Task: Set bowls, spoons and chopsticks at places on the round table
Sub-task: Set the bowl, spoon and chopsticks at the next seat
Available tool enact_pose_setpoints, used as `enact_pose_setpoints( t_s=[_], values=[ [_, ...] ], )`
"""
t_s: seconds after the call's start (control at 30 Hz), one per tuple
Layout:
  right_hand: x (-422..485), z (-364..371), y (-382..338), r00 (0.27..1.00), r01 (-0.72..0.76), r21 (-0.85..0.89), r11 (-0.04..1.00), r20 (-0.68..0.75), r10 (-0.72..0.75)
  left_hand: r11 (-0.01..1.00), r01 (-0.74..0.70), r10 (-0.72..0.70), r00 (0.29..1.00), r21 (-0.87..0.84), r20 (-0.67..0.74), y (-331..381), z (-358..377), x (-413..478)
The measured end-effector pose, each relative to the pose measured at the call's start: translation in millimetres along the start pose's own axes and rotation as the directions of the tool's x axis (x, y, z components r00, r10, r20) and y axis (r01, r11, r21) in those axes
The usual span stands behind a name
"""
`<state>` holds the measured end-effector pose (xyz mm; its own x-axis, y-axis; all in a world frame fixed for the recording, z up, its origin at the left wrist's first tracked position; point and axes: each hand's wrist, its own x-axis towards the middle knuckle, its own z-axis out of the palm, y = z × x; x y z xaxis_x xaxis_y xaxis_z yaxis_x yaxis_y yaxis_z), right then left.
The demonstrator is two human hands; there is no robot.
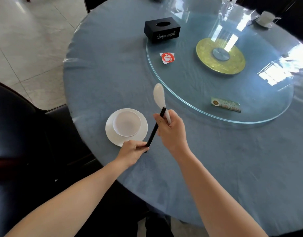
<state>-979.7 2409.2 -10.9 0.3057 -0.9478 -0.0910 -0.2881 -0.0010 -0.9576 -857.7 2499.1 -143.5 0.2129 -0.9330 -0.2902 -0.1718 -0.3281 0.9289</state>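
Note:
A white bowl (127, 123) sits on a white saucer (143, 132) near the table's left edge. Just right of it, black chopsticks (154, 130) slant upward. My left hand (132, 152) pinches their lower end. My right hand (171, 131) grips their upper end together with the handle of a white spoon (159, 95), whose bowl points away from me above the blue tablecloth (104, 72).
A glass turntable (181, 79) fills the table's middle, with a black tissue box (161, 29), a red number card (167, 58) and a green card (226, 104) on it. Another bowl setting (266, 18) stands at the far right. A dark chair (19, 134) is at my left.

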Motion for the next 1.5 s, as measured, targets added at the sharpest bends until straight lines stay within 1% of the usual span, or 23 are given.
enact_pose_setpoints(
  t_s=[0.07, 0.13, 0.17, 0.2, 0.23, 0.3, 0.37, 0.43, 0.53, 0.77, 0.9, 0.97, 1.03, 1.07, 1.1, 1.13, 1.17, 1.2, 1.23, 1.3, 1.33, 1.4, 1.5],
  values=[
    [13, -7, -3, 0.999, -0.030, 0.073, 0.997, -0.032, 0.033, 0.995, 0.035, -0.037, 0.999, -0.094, -0.025, 1, 0, -3],
    [30, -14, 3, 0.985, -0.141, 0.287, 0.948, -0.051, 0.162, 0.976, 0.105, -0.112, 0.993, -0.189, -0.028, -4, -9, -9],
    [39, -17, 10, 0.962, -0.224, 0.420, 0.879, -0.050, 0.269, 0.956, 0.149, -0.161, 0.986, -0.254, -0.028, -8, -17, -14],
    [45, -17, 19, 0.919, -0.314, 0.528, 0.789, -0.040, 0.393, 0.927, 0.194, -0.214, 0.976, -0.321, -0.029, -12, -27, -19],
    [51, -15, 30, 0.857, -0.398, 0.596, 0.697, -0.028, 0.514, 0.894, 0.238, -0.269, 0.963, -0.381, -0.030, -16, -37, -24],
    [56, -2, 53, 0.724, -0.515, 0.664, 0.543, -0.002, 0.690, 0.834, 0.316, -0.369, 0.929, -0.452, -0.031, -23, -54, -29],
    [59, 17, 75, 0.637, -0.575, 0.686, 0.447, 0.033, 0.770, 0.796, 0.375, -0.447, 0.893, -0.475, -0.045, -31, -70, -29],
    [63, 34, 90, 0.592, -0.622, 0.666, 0.411, 0.056, 0.804, 0.767, 0.415, -0.505, 0.861, -0.489, -0.063, -39, -84, -25],
    [72, 50, 102, 0.574, -0.657, 0.638, 0.401, 0.077, 0.815, 0.734, 0.466, -0.555, 0.831, -0.494, -0.041, -48, -101, -17],
    [77, 60, 118, 0.590, -0.654, 0.615, 0.440, 0.049, 0.806, 0.702, 0.530, -0.603, 0.797, -0.477, -0.002, -62, -100, -9],
    [73, 46, 119, 0.643, -0.638, 0.563, 0.525, 0.013, 0.766, 0.693, 0.520, -0.602, 0.798, -0.500, -0.003, -64, -102, -10],
    [72, 33, 110, 0.640, -0.643, 0.462, 0.611, -0.115, 0.760, 0.692, 0.512, -0.600, 0.800, -0.509, -0.012, -62, -104, -9],
    [71, 19, 98, 0.661, -0.589, 0.336, 0.735, -0.322, 0.677, 0.692, 0.512, -0.603, 0.798, -0.508, -0.017, -59, -107, -8],
    [71, 15, 93, 0.701, -0.532, 0.250, 0.809, -0.406, 0.586, 0.692, 0.515, -0.603, 0.798, -0.505, -0.013, -58, -107, -8],
    [70, 13, 86, 0.761, -0.465, 0.137, 0.874, -0.443, 0.474, 0.693, 0.521, -0.604, 0.797, -0.498, -0.006, -56, -108, -7],
    [67, 15, 79, 0.830, -0.399, 0.019, 0.917, -0.417, 0.370, 0.694, 0.528, -0.607, 0.795, -0.490, -0.002, -55, -108, -7],
    [63, 21, 70, 0.896, -0.337, -0.088, 0.937, -0.334, 0.291, 0.695, 0.535, -0.611, 0.792, -0.481, -0.001, -54, -108, -7],
    [58, 30, 63, 0.946, -0.283, -0.182, 0.942, -0.218, 0.242, 0.696, 0.540, -0.614, 0.789, -0.474, -0.001, -53, -109, -7],
    [52, 41, 59, 0.972, -0.235, -0.264, 0.936, -0.092, 0.218, 0.695, 0.543, -0.616, 0.788, -0.471, 0.001, -52, -109, -7],
    [40, 62, 57, 0.973, -0.150, -0.386, 0.910, 0.105, 0.205, 0.691, 0.545, -0.616, 0.788, -0.475, 0.008, -50, -109, -7],
    [35, 71, 58, 0.965, -0.127, -0.423, 0.897, 0.156, 0.210, 0.688, 0.544, -0.615, 0.788, -0.480, 0.011, -49, -109, -7],
    [27, 84, 63, 0.950, -0.115, -0.473, 0.874, 0.206, 0.236, 0.682, 0.540, -0.615, 0.788, -0.494, 0.013, -48, -108, -8],
    [24, 93, 71, 0.933, -0.131, -0.509, 0.851, 0.226, 0.279, 0.676, 0.542, -0.617, 0.787, -0.498, 0.019, -46, -106, -9]
  ],
)
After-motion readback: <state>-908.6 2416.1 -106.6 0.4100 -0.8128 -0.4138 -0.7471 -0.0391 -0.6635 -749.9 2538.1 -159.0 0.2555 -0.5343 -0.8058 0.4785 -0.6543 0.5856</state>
